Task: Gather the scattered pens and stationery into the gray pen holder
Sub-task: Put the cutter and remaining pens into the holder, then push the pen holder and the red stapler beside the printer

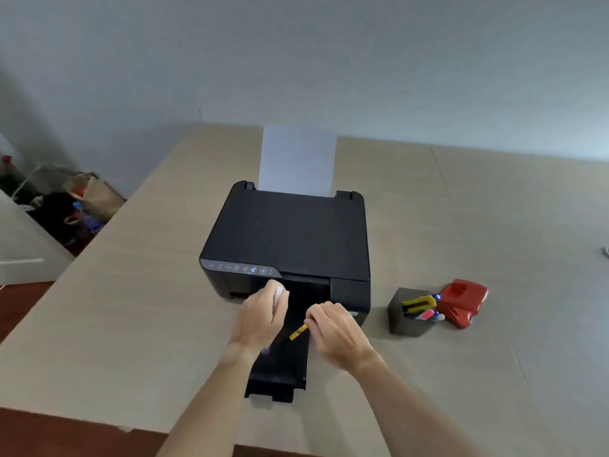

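At centre frame, the right hand (333,328) pinches a yellow pen (298,332), the left hand (263,316) grips something white; next likely carrying them right to the gray holder (410,313).

A black printer (286,235) sits mid-table (131,308) with white paper (297,159) standing in its rear feed (output tray (280,367) extended). Bags (89,196) clutter the floor at left.
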Tool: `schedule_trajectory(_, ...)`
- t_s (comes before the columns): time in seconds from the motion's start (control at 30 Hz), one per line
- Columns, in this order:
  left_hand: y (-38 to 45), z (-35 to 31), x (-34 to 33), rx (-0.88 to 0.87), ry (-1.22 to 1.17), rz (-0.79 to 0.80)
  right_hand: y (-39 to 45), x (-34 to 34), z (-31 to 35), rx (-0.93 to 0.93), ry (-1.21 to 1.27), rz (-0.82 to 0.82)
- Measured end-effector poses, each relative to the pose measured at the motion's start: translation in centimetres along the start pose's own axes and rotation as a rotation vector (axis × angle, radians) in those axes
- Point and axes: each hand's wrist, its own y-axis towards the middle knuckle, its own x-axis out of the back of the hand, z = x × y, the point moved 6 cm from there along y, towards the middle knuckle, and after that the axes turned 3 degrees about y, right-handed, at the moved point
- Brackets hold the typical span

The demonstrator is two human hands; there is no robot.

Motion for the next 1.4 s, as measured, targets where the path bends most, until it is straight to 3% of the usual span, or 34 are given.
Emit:
schedule_trajectory(0.23, 3.1, -12.7, -7.1, -0.183, -0.160, 0.133, -5.8, 8.2, -8.4, -0.220, -0.025, -0.131)
schedule_trajectory(0.43, 4.2, -18.7, -11.0, -0.172, -0.269, 0.197, -9.3, 12.9, -13.8, -0.346, -0.092, -0.230)
schedule_trajectory(0.6, 5.0, -19.7, -12.7, -0.146, -0.249, 0.208, -10.4, 14.8, -17.1, -0.430, -0.139, -0.265)
schedule_trajectory(0.93, 6.5, -20.8, -13.7, -0.120, -0.294, 0.160, -9.6, 11.9, -19.0, -0.461, -0.152, -0.137)
schedule_trajectory(1.4, 5.2, -21.3, -17.7, -0.129, -0.106, 0.300, -14.2, 11.2, -22.7, -0.683, -0.128, -0.183)
